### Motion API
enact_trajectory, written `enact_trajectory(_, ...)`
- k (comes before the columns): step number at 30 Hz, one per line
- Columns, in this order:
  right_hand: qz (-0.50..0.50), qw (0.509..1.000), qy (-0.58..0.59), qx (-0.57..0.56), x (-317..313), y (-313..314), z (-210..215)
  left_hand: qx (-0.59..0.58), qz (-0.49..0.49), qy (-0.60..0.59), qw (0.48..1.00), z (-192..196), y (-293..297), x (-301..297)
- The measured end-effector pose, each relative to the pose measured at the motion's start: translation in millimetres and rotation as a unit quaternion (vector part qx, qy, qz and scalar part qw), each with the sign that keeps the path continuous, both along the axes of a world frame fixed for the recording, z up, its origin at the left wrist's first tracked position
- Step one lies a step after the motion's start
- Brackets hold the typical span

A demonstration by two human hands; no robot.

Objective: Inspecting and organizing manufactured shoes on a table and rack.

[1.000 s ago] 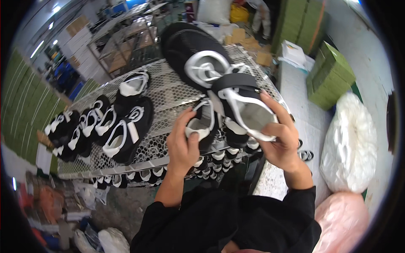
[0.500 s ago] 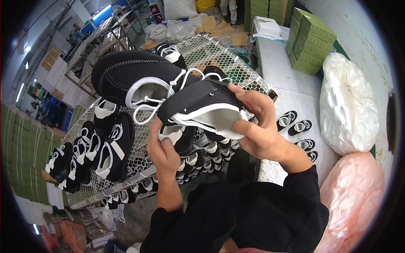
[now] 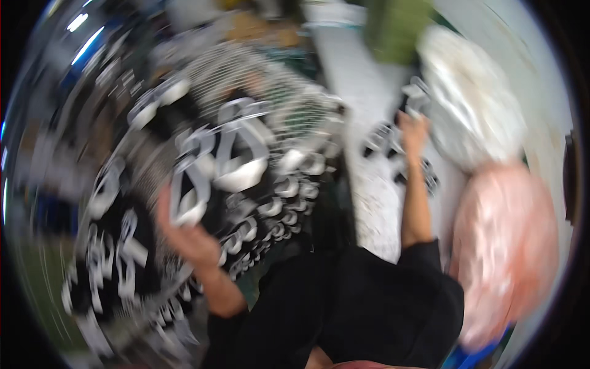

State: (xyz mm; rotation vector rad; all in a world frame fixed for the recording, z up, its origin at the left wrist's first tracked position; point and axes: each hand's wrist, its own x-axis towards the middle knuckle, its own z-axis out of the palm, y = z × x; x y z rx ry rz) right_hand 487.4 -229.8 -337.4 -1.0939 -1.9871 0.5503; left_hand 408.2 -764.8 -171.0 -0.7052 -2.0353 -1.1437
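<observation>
Motion blurs the whole view. My right arm reaches out over the pale table, and my right hand (image 3: 415,127) is closed at the near end of a black shoe with white trim (image 3: 416,98). Nearer on the same table lie several more black-and-white shoes (image 3: 382,140). My left hand (image 3: 192,238) is over the mesh rack, its fingers pointing away along the side of a black shoe with a white heel (image 3: 189,194). Smearing hides whether those fingers grip it. Another such shoe (image 3: 243,157) stands just to its right.
The wire-mesh rack (image 3: 221,61) carries several shoes on top and rows below. Along the pale table (image 3: 344,67) stand green boxes (image 3: 396,27), a white plastic bag (image 3: 476,104) and a pink bag (image 3: 504,252) by the wall.
My hands, which held a black shoe up together, have parted. The right one has swung to the table, the left one down and left over the rack. The view has turned.
</observation>
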Motion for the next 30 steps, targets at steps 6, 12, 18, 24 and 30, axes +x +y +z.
enact_trajectory(6, -0.100, 0.968, -0.227, -0.034, 20.0, 177.0, -129.8, -0.047, -0.001, 0.055, 0.997, 31.9, -20.1, 11.1)
enact_trajectory(12, 0.150, 0.976, 0.049, 0.149, -107.1, 16.8, 86.3, -0.073, 0.401, 0.085, 0.909, 33.4, -109.5, 38.4)
enact_trajectory(18, 0.610, 0.775, 0.037, 0.162, -222.9, -248.3, 262.2, -0.151, 0.453, 0.101, 0.873, 12.9, -112.1, 43.6)
enact_trajectory(24, 0.632, 0.735, -0.162, 0.182, -286.6, -298.7, 250.5, -0.024, 0.349, 0.201, 0.915, -15.9, -107.8, 41.5)
enact_trajectory(30, 0.604, 0.795, 0.006, 0.045, -223.6, -303.8, 256.3, -0.037, 0.325, 0.232, 0.916, -33.0, -96.6, 59.1)
